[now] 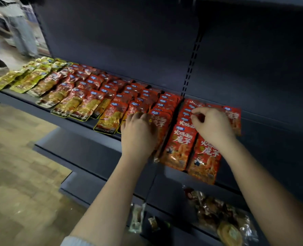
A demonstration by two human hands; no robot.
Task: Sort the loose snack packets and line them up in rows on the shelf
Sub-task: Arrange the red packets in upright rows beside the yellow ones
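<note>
Rows of snack packets lie on the dark shelf (264, 132): yellow-green packets (30, 75) at the far left, red and yellow ones (87, 100) in the middle, bright red ones (180, 148) at the right. My left hand (138, 132) rests with curled fingers on the front red packet (162, 125) of one row. My right hand (212, 124) pinches the top edge of a red packet (195, 110) in the overlapping row to the right. Another red packet (204, 159) lies at the shelf's front edge, below my right wrist.
Lower shelves step out below; one holds brown snack bags (221, 215) at the right and small loose packets (137, 217) near the middle. The shelf's right part is bare. A person's legs (21, 32) stand in the aisle at the far left, on wood-look floor (14, 157).
</note>
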